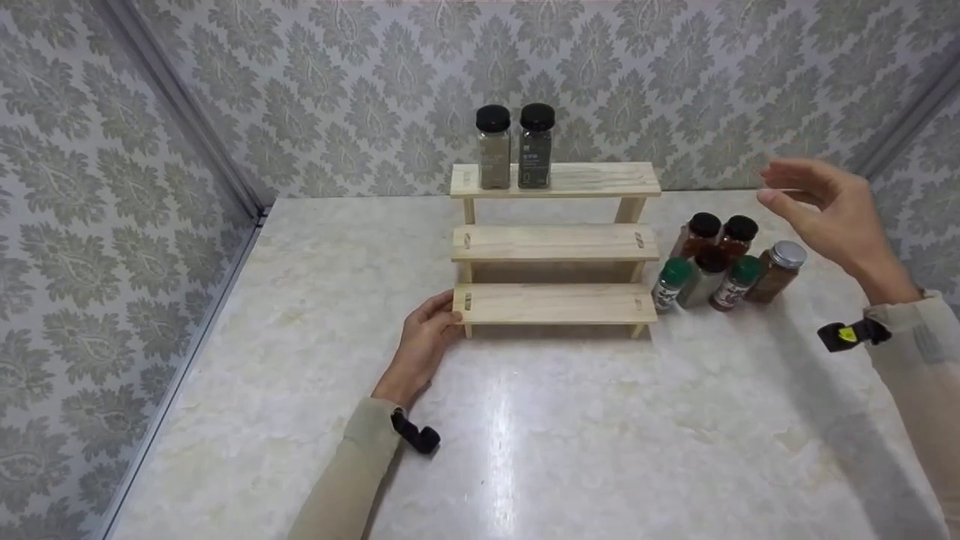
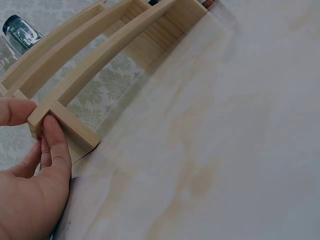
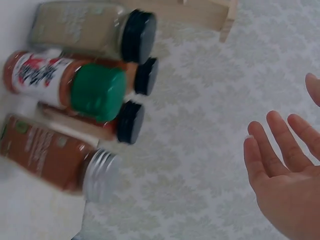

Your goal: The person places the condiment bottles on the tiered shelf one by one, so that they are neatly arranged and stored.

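Observation:
A three-tier wooden display rack (image 1: 555,304) stands on the table. My left hand (image 1: 426,341) grips the left end of its lowest board, thumb (image 2: 15,111) on one side and fingers (image 2: 57,142) on the other in the left wrist view. Raised at the right, my right hand (image 1: 832,217) holds nothing, its fingers apart and gently bent. Below and left of it is a group of spice jars: a silver-capped jar (image 1: 776,274), green-capped jars (image 1: 731,289) and black-capped jars (image 1: 697,236). The right wrist view shows a green-capped jar (image 3: 45,77) beside the silver-capped jar (image 3: 47,157).
Two black-capped spice jars, one pale (image 1: 494,157) and one dark (image 1: 535,157), stand on the left half of the top tier. The grouped jars sit close against the rack's right side. Patterned wall panels (image 1: 337,97) border the marbled table (image 1: 315,300) at the back and sides.

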Demonstrator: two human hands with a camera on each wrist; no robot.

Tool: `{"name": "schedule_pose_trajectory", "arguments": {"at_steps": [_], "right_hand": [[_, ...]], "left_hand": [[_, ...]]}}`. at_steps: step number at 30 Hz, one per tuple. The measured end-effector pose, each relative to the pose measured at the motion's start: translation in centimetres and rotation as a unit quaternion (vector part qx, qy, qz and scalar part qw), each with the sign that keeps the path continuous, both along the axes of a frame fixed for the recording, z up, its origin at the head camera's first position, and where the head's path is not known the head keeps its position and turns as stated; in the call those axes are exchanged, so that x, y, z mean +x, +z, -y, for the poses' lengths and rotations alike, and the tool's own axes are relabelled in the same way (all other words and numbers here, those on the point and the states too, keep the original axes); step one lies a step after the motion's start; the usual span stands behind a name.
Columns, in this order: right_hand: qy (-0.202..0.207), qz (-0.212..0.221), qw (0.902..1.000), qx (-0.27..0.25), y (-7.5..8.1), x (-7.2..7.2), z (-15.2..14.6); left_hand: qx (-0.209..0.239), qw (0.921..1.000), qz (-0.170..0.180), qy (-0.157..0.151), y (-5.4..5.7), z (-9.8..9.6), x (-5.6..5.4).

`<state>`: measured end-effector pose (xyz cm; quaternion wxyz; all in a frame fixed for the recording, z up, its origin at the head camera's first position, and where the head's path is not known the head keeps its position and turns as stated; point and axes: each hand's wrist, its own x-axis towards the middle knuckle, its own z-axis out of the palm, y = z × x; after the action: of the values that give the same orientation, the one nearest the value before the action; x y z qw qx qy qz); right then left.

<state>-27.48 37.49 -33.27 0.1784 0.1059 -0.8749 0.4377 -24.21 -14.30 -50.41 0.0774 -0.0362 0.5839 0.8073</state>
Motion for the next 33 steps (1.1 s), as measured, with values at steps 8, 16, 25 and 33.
{"name": "schedule_pose_trajectory", "arguments": {"at_steps": [8,16,25,33], "right_hand": [[-0.036,0.066,0.9938,0.082,-2.4,0.2,-2.8],[-0.033,0.146,0.981,0.123,-4.4,-0.5,-5.4],[0.02,0.221,0.9635,0.15,-5.9,-0.8,-8.0],[0.037,0.256,0.9537,0.153,-7.3,-1.4,-9.3]], "left_hand": [[0.008,0.9999,-0.002,0.007,0.1,0.1,0.0],[0.008,1.0,-0.003,0.004,-0.1,0.1,0.0],[0.013,0.9999,-0.01,0.0,-0.2,0.1,0.1],[0.009,0.9997,-0.023,0.0,-0.2,0.1,0.2]]}}
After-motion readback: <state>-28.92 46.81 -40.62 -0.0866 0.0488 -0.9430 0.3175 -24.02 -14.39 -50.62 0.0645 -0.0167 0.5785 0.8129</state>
